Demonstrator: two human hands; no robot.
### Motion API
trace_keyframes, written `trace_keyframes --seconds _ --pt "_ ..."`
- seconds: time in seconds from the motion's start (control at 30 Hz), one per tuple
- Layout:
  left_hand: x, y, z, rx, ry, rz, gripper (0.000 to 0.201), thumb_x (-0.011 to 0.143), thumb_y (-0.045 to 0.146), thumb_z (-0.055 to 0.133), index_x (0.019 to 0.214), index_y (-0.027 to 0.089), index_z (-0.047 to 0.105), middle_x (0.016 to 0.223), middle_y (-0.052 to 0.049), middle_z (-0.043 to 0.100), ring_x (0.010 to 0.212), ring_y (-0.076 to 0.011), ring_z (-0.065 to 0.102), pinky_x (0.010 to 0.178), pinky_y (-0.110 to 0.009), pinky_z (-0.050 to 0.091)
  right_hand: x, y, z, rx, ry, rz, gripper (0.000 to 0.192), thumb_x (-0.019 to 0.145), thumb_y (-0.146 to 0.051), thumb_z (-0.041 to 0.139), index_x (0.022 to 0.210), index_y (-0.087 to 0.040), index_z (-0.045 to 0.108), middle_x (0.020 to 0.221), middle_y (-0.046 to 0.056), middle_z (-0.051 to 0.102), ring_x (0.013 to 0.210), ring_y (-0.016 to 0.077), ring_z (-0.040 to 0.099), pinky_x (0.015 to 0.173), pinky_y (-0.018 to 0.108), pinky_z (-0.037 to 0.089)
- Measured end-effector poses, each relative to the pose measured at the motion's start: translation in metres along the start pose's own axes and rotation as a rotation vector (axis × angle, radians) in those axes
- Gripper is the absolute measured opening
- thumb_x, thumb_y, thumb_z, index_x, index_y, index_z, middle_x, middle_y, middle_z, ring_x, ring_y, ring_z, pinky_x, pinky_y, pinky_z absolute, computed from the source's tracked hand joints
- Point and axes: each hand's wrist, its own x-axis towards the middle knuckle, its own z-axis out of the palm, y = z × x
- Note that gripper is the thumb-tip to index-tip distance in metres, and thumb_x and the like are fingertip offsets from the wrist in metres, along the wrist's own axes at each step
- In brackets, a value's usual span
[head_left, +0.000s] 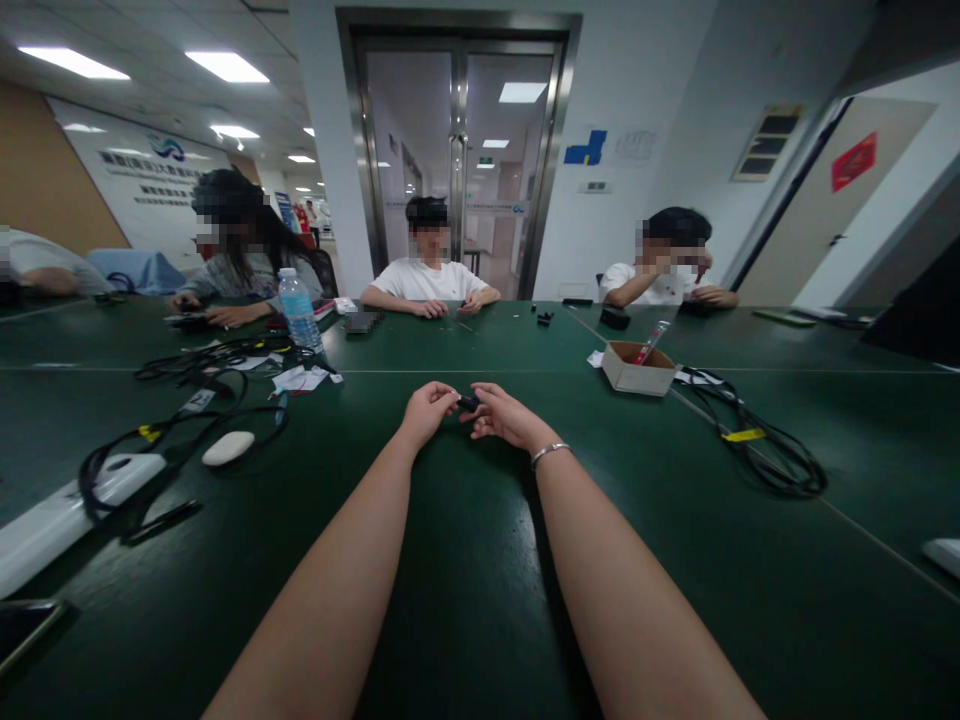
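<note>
Worktop (469,560): bottle (298,315), black cables (180,366) and white mouse (228,448) left of the fingers (442,392); box (637,378) and coiled cable (787,485) to their right, all apart. Small black part (469,403) sits between both hands: left hand (425,413) pinches one end, right hand (511,418) grips the other, fingers half curled. Wall sign (142,170), far left beyond fingers: lettering too blurred to read.

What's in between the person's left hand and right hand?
A small black piece, at the fingertips of both the left hand and the right hand. The head view shows it, too small to tell what it is.
</note>
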Motion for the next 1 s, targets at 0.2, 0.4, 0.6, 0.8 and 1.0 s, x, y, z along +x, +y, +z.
trace_keyframes --seconds 0.2,0.4,0.6,0.8,1.0 --pt "-0.0005 0.0011 0.0004 0.012 -0.009 0.0 0.015 0.068 0.026 0.062 0.076 0.013 0.059 0.06 -0.001 0.059 0.056 -0.0121 0.055 0.057 -0.024 0.043 -0.0012 -0.0005 0.0018 -0.015 -0.016 -0.051 0.06 0.079 -0.014 0.063 0.123 -0.029 0.025 0.08 -0.005 0.051 0.05 0.0079 0.06 0.059 0.03 0.059" --pt "-0.0005 -0.0005 0.0007 -0.001 -0.011 0.008 0.015 0.068 0.025 0.062 0.077 0.014 0.058 0.06 -0.001 0.06 0.056 -0.0116 0.055 0.057 -0.024 0.043 -0.0016 0.0002 0.0009 -0.027 -0.014 -0.1 0.059 0.074 -0.011 0.066 0.117 -0.029 0.031 0.086 -0.004 0.05 0.05 0.0061 0.059 0.057 0.027 0.058" --pt "-0.0004 0.0016 0.0014 0.003 0.006 -0.019 0.016 0.067 0.026 0.064 0.076 0.014 0.058 0.06 0.0 0.059 0.057 -0.0122 0.055 0.057 -0.024 0.042 -0.0002 0.0013 0.0003 -0.014 -0.003 -0.039 0.04 0.082 -0.022 0.061 0.112 -0.026 0.034 0.08 -0.003 0.053 0.047 0.0073 0.056 0.051 0.027 0.057" --pt "-0.0014 0.0032 0.002 -0.01 0.012 -0.014 0.014 0.067 0.024 0.063 0.075 0.014 0.058 0.059 0.0 0.059 0.056 -0.0123 0.055 0.057 -0.024 0.043 -0.0002 0.0005 -0.0003 0.004 -0.016 -0.081 0.055 0.075 -0.015 0.067 0.115 -0.028 0.033 0.087 -0.003 0.052 0.052 0.0077 0.06 0.058 0.029 0.059" --pt "-0.0023 0.0038 0.0017 -0.008 0.004 -0.01 0.015 0.067 0.025 0.064 0.076 0.014 0.058 0.06 -0.001 0.06 0.057 -0.0123 0.056 0.057 -0.024 0.043 0.0003 0.0001 0.0013 -0.02 0.029 -0.09 0.052 0.074 -0.01 0.066 0.112 -0.027 0.035 0.087 -0.004 0.05 0.049 0.0057 0.057 0.058 0.03 0.059"
